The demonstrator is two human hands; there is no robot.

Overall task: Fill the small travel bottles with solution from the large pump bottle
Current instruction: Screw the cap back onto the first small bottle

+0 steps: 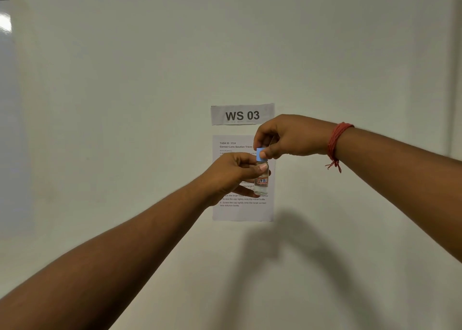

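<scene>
Travel bottle (262,178) is gripped upright by the left hand (233,173) while its blue cap (261,153) is pinched by the right hand (290,137); solution could be spilled if the bottle is tilted once uncapped.

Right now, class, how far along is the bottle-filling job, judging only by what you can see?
Looks done: the small travel bottle, labelled 7B, seems to hold clear liquid. In hand: the left hand grips it upright while the right hand pinches its blue cap; tightening or loosening cannot be told. Left: unclear, since no pump bottle or other travel bottles are in view.
</scene>
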